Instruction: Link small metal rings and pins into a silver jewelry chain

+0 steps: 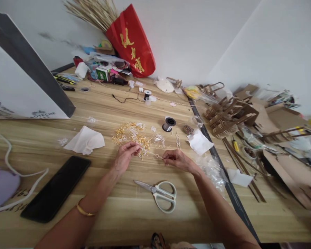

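Nearest the camera lay the left forearm [93,199], wearing a gold bangle [84,212], and the right forearm [215,200]; both reached in from the near edge and converged over the desk [116,216]. The right hand [178,160] was back uppermost, its fingers drawn narrow and pinching one end of a fine chain [160,157]. From those fingers the chain ran leftward and slightly away, its long axis crosswise between the hands, its small ring [157,156] nearer the right fingers than the left. The left hand [124,157] angled inward, fingers narrow at the near edge of a gold-and-clear bead cluster [143,142]; whether they gripped the chain's other end or a bead strand could not be told. Outward, scissors [153,190] lay nearer the camera than either hand's fingers, blades pointing left. A wire spool [169,123] stood beyond the right fingers. A white sheet [85,140] and a black phone [57,189] lay left of the left fingers, the phone nearer the camera.
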`<state>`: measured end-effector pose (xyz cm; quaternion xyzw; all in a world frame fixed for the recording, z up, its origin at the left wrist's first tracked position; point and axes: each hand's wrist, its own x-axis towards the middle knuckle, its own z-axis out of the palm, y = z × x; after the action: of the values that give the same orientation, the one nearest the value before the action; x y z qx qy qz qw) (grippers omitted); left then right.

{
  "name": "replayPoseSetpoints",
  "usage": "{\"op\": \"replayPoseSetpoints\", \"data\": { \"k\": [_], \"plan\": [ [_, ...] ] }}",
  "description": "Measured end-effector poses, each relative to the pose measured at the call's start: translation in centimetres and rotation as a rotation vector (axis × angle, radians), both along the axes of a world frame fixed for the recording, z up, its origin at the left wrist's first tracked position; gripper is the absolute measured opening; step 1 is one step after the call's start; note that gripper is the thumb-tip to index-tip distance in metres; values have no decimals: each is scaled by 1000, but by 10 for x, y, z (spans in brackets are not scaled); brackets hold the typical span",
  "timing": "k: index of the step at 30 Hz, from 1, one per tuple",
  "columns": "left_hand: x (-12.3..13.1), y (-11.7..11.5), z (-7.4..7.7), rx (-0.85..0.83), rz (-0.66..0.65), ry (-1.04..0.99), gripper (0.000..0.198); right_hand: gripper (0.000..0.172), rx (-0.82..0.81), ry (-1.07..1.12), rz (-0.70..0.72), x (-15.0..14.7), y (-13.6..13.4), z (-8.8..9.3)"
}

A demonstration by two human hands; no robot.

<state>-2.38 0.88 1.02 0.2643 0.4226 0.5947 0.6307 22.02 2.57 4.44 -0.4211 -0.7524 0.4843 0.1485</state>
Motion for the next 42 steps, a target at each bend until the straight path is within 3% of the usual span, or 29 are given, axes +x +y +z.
{"op": "replayPoseSetpoints", "data": {
  "k": [8, 17, 26, 34, 39, 42],
  "plan": [
    [2, -1, -5, 63, -58, 327, 22, 13, 74, -36, -48, 23, -9, -4],
    [0, -1, -11, 225, -182, 704, 9, 14, 288, -227, -121, 34, -17, -17],
    [2, -2, 1, 344, -299, 1116, 7, 15, 277, -254, -137, 39, -15, -25],
    [5, -9, 13, 385, -441, 1387, 12, 18, 332, -297, -175, 46, -20, -14],
    [13, -14, 22, 284, -637, 1680, 20, 21, 301, -393, -150, 47, -27, -2],
    [16, -14, 27, 256, -704, 1738, 20, 20, 274, -441, -133, 48, -31, 6]
  ]
}}
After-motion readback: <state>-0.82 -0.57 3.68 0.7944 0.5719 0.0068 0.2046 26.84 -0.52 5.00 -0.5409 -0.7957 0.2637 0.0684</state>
